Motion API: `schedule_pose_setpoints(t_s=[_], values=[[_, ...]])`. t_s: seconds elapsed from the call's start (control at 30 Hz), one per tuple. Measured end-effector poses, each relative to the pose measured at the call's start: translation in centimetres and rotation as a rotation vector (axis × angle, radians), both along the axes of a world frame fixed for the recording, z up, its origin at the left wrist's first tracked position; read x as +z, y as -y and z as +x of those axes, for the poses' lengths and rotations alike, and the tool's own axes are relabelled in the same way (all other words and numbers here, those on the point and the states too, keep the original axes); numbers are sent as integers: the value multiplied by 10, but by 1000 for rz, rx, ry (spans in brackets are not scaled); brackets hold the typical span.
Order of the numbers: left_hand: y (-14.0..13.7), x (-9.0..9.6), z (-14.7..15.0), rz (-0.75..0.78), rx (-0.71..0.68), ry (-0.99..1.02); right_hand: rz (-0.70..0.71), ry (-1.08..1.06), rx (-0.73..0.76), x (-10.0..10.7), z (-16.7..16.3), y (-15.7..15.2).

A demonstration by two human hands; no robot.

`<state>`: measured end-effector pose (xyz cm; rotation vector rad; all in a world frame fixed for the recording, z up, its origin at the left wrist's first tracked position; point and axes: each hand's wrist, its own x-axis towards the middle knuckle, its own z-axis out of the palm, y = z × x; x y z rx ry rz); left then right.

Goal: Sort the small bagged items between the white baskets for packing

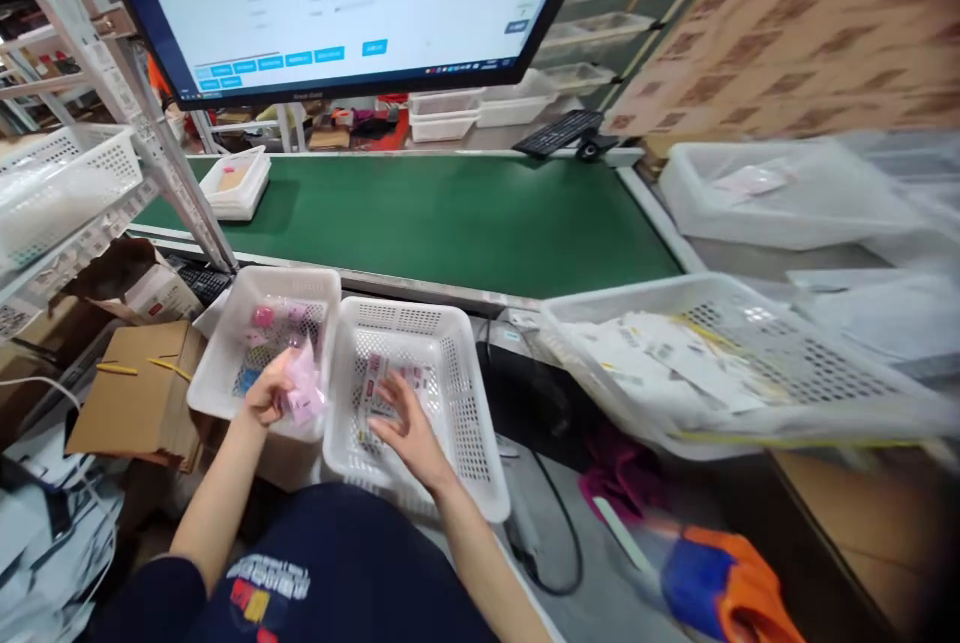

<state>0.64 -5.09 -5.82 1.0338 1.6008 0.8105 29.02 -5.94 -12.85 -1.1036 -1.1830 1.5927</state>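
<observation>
My left hand [271, 389] is closed on a small pink plastic packet [304, 385], held above the near right side of the left white basket [217, 371]. Inside that basket lie a round pink item [262, 315], other pink packets and something blue [245, 380]. My right hand [403, 420] hovers over the right white basket [465, 403] with its fingers apart and nothing in them. Under its fingers are flat packets with pink and white printing [375, 373], partly hidden by the hand.
A large monitor [360, 3] hangs above a green conveyor belt [427, 213]. Right of me a white basket [825, 393] holds white printed slips. A cardboard box [135, 393] stands at left. A co-worker's orange and blue sleeve [720, 578] shows lower right.
</observation>
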Motion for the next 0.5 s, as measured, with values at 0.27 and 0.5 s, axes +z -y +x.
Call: schedule_pose_setpoints(t_s=[0.27, 0.5], values=[[25, -32, 78, -169, -226, 586, 68, 155, 203, 45, 1, 6], [30, -65, 86, -266, -180, 1012, 17, 35, -47, 36, 18, 20]])
